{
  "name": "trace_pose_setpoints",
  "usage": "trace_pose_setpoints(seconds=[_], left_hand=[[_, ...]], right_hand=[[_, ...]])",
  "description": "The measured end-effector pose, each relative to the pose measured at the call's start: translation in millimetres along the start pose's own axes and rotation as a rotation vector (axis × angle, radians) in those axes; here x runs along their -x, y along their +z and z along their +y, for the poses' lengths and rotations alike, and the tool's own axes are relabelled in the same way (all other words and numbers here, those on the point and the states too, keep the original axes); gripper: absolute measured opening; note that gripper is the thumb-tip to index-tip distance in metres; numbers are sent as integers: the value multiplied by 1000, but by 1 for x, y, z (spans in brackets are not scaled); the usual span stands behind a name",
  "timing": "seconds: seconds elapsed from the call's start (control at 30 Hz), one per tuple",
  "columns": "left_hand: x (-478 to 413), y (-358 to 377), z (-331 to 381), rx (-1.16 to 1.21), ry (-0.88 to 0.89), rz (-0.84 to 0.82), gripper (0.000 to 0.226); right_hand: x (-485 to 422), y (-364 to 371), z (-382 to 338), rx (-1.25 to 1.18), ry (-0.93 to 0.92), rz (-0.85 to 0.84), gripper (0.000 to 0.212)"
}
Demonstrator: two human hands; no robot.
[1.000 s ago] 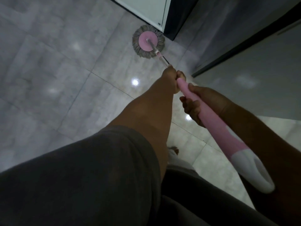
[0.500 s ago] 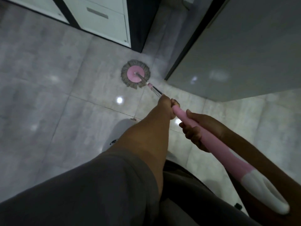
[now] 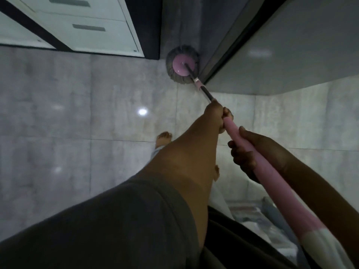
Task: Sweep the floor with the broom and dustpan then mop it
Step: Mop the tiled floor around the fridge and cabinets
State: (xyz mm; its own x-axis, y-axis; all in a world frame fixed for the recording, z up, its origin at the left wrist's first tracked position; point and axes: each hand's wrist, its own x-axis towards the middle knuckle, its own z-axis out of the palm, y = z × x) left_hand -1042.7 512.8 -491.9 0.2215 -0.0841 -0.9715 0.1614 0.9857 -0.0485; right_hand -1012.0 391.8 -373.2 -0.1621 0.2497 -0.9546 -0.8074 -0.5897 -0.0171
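- The left hand (image 3: 217,117) is curled round the mop handle (image 3: 234,133), just where the pink sleeve meets the thin dark shaft. The thumb and knuckles are wrapped tight.
- The right hand (image 3: 249,153) grips the same pink handle lower down, at about four o'clock from the left hand. Its fingers fold under the handle and the thumb lies on top.
- From the right hand the handle runs on toward five o'clock and ends in a white cap (image 3: 328,243) at the frame's corner.
- The left arm comes in from seven o'clock in a grey sleeve (image 3: 116,220).
- The mop head (image 3: 182,65) – a pink disc ringed with grey strands – lies flat on the grey tiled floor (image 3: 87,117) at eleven o'clock from the left hand.
- The head sits in a narrow gap, with a white drawer cabinet (image 3: 91,26) and its dark side at nine o'clock – and just beside the dark-edged pale panel (image 3: 301,45) at three o'clock.
- A bare foot (image 3: 164,137) shows at eight o'clock from the left hand.
- A bright light reflection (image 3: 142,112) shines on the tile at nine o'clock.
- A striped mat (image 3: 250,212) lies at six o'clock from the right hand.
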Motion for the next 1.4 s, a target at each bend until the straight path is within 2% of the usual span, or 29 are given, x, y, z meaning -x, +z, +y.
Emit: trace_pose_setpoints(seconds=[0.2, 0.33, 0.47, 0.6, 0.8, 0.93, 1.13, 1.4], left_hand=[[-20, -29, 87, -39, 5, -3, 47], [-24, -33, 93, 34, 25, 0, 45], [-22, -52, 62, -100, 105, 31, 44], [-21, -94, 12, -43, -13, -55, 48], [-3, -155, -72, -139, -62, -44, 52], [6, -176, -85, -142, -77, -53, 53], [9, -156, -35, -125, -91, -53, 51], [-17, -107, 123, -26, -23, -110, 49]], right_hand=[[-52, 70, -30, 2, -69, -44, 44], [-52, 84, -27, -14, -99, -57, 41], [-47, 81, 10, -17, -124, -12, 40], [-45, 73, 77, -23, -122, -7, 43], [-27, 72, 183, -85, -101, 27, 46], [-27, 79, 207, -87, -101, 40, 46], [-42, 89, 158, -68, -85, 28, 47], [-93, 150, 10, -39, -130, 0, 48]])
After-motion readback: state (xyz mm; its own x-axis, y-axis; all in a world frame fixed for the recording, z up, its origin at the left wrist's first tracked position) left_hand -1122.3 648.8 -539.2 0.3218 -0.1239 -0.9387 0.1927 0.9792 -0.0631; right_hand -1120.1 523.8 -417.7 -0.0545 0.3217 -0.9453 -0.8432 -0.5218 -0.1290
